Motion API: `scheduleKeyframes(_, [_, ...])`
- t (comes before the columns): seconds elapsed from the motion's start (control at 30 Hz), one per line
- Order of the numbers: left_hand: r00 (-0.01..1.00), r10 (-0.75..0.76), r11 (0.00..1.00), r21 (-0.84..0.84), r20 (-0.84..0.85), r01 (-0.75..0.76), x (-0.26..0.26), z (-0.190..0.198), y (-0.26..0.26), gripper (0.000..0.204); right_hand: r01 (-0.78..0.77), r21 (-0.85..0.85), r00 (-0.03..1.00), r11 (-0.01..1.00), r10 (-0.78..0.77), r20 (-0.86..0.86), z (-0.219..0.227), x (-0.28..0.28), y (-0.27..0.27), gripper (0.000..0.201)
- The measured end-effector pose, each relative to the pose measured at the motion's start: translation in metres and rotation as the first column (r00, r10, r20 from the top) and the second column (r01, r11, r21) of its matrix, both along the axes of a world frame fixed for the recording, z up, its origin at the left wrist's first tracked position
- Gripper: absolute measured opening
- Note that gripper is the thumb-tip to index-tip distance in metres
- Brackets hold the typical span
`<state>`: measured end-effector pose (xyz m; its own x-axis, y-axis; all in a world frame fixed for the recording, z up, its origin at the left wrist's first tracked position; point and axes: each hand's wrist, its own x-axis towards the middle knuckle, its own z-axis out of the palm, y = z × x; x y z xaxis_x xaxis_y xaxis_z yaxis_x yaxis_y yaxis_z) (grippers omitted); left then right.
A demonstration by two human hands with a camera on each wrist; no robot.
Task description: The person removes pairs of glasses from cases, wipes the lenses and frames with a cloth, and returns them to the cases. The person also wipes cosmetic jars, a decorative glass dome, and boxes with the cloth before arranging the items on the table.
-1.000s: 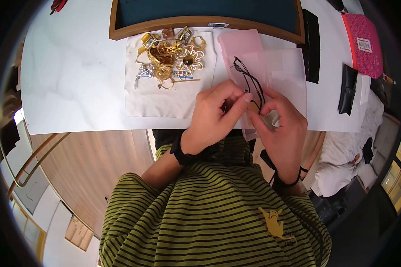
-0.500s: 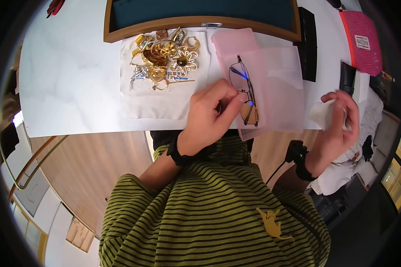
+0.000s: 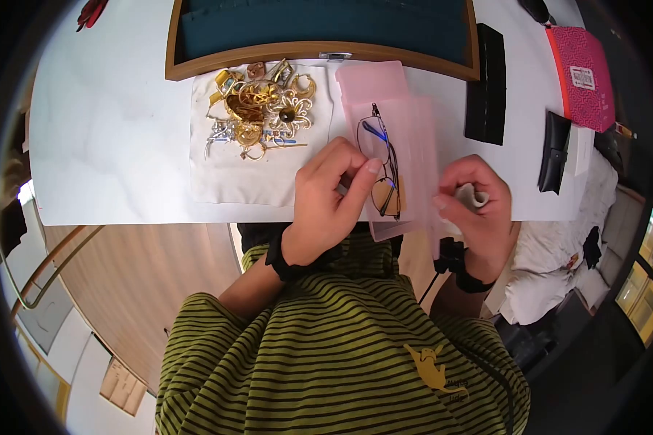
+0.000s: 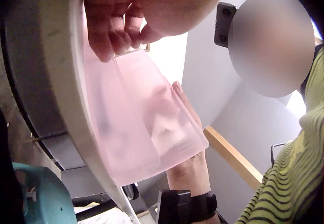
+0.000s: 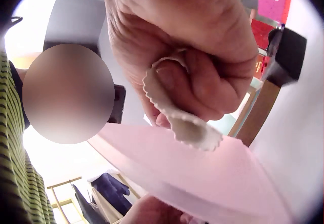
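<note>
Head: glasses [image 3: 390, 159] are laid in the pink case [image 3: 372, 83]; cloth [image 3: 474, 195] is gripped in the right hand [image 3: 488, 217]. Left wrist: left hand's fingers [image 4: 99, 34] are curled at case edge; grip can't be told. Right wrist: lid [image 5: 197, 181] is raised; best swung slowly, cloth kept clear.

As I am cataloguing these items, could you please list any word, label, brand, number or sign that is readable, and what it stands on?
No text can be read with certainty.
White label on the pink pouch: print too small to read.
Lettering below the yellow figure on the striped shirt: too blurred to read.
</note>
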<state>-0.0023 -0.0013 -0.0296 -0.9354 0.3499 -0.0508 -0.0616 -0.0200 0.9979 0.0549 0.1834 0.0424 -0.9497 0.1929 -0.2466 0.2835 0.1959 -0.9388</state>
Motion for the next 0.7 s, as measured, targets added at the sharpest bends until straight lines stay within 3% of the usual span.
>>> scheduleKeyframes(0.03, [1.000, -0.002, 1.000, -0.004, -0.001, 0.002, 0.000, -0.001, -0.001, 0.016, -0.081, 0.009, 0.997, 0.997, 0.081, -0.014, -0.002, -0.003, -0.005, 0.019])
scheduleKeyframes(0.1, [1.000, 0.001, 1.000, 0.031, -0.012, -0.001, 0.000, -0.004, -0.001, 0.018, -0.099, -0.016, 0.995, 0.995, 0.098, -0.009, -0.005, -0.009, -0.016, 0.018])
scheduleKeyframes(0.23, [0.997, -0.009, 1.000, -0.015, -0.072, 0.008, -0.002, -0.004, -0.002, 0.023, -0.169, 0.104, 0.984, 0.980, 0.161, 0.082, -0.012, -0.015, -0.035, 0.018])
scheduleKeyframes(0.3, [0.982, -0.001, 0.998, -0.068, -0.187, -0.012, -0.004, -0.004, -0.001, 0.027, -0.172, 0.321, 0.982, 0.931, 0.138, 0.126, -0.013, -0.017, -0.044, 0.020])
scheduleKeyframes(0.37, [0.985, 0.003, 0.997, -0.071, -0.174, -0.016, -0.002, -0.003, 0.001, 0.028, -0.148, 0.357, 0.986, 0.922, 0.109, 0.126, -0.015, -0.021, -0.051, 0.018])
scheduleKeyframes(0.5, [0.985, -0.005, 0.995, -0.103, -0.171, -0.013, 0.002, -0.003, 0.001, 0.028, -0.176, 0.556, 0.984, 0.812, 0.146, 0.098, -0.017, -0.023, -0.055, 0.009])
scheduleKeyframes(0.57, [0.982, -0.025, 0.993, -0.115, -0.186, 0.003, 0.002, 0.001, 0.001, 0.030, -0.262, 0.543, 0.963, 0.798, 0.179, 0.203, -0.015, -0.023, -0.054, 0.013])
scheduleKeyframes(0.7, [0.994, 0.011, 1.000, -0.007, -0.105, -0.012, 0.006, -0.003, 0.001, 0.026, -0.226, 0.632, 0.973, 0.741, 0.139, 0.185, -0.009, -0.022, -0.056, 0.016])
